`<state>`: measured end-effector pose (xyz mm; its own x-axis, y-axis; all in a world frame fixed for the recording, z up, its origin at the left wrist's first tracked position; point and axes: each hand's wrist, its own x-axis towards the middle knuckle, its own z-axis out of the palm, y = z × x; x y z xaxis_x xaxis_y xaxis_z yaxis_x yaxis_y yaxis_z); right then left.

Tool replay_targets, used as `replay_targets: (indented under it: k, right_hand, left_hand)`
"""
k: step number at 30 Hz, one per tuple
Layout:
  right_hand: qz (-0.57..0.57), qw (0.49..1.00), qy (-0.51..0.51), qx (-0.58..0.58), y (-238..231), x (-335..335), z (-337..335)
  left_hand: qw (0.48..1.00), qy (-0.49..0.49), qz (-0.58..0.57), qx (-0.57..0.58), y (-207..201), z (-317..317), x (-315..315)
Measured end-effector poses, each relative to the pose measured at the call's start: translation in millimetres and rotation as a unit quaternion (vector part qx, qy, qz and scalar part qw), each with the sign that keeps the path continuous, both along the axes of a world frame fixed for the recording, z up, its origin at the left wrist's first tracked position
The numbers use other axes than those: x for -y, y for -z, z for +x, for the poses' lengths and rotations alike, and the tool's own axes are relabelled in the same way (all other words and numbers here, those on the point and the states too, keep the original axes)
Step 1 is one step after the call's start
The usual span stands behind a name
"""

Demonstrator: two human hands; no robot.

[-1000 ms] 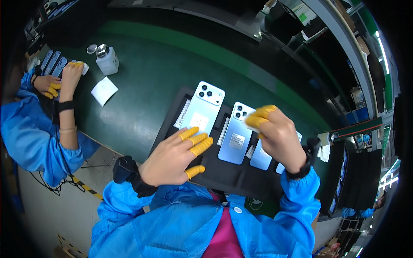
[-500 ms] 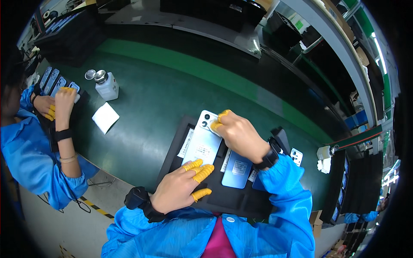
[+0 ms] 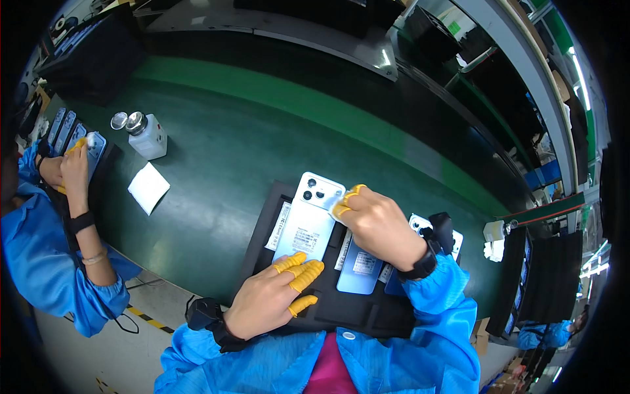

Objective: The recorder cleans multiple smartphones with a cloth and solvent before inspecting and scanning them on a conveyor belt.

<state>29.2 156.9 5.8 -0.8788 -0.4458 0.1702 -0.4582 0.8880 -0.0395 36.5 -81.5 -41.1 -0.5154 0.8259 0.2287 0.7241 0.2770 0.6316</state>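
A pale blue smartphone point(image 3: 304, 226), back side up, lies slanted over the left slot of a black foam tray point(image 3: 254, 266). My left hand point(image 3: 270, 299) rests at its lower end, yellow-cotted fingertips stretched on the phone and thumb spread apart. Beside the camera lenses, the fingers of my right hand point(image 3: 377, 220) are pinched together by the phone's upper right edge. Between them shows a bit of white wipe point(image 3: 335, 202), mostly hidden. Another blue phone point(image 3: 359, 266) sits in the tray below my right hand, and more phones point(image 3: 457, 244) show partly behind my right wrist.
On the green table point(image 3: 216, 190) at left stand a white pump bottle point(image 3: 148, 138) with its lid raised and a folded white cloth point(image 3: 149, 188). Farther left a co-worker's hands point(image 3: 73, 167) work over several phones. At right are another bottle point(image 3: 493, 231) and a crumpled white wipe point(image 3: 493, 250).
My right hand has shifted slightly right and down, from the camera lenses to the phone's upper right edge. My left hand stays at the lower end. The view has turned slightly.
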Motion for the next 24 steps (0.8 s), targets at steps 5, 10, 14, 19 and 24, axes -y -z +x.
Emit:
replay_targets:
  k: [5,10,14,19,24]
  right_hand:
    - [-0.052,0.997,0.013,-0.050,-8.6,7.4,-20.6]
    - [-0.064,0.995,-0.016,-0.077,13.5,12.1,-36.6]
    - [-0.042,0.999,-0.023,-0.009,5.4,0.9,-2.7]
    - [-0.083,0.995,-0.033,-0.046,2.0,11.2,-5.2]
    - [-0.063,0.992,-0.059,-0.089,25.4,24.0,-22.5]
  left_hand:
    - [1.000,0.004,0.003,0.001,1.0,-0.8,-1.0]
    - [1.000,-0.004,0.001,0.010,-1.5,0.2,-2.3]
    - [1.000,-0.012,0.005,0.008,-0.7,3.0,-0.8]
    - [1.000,-0.011,0.005,0.010,1.1,2.6,-1.4]
    - [1.000,-0.011,0.017,0.005,0.8,1.5,-3.0]
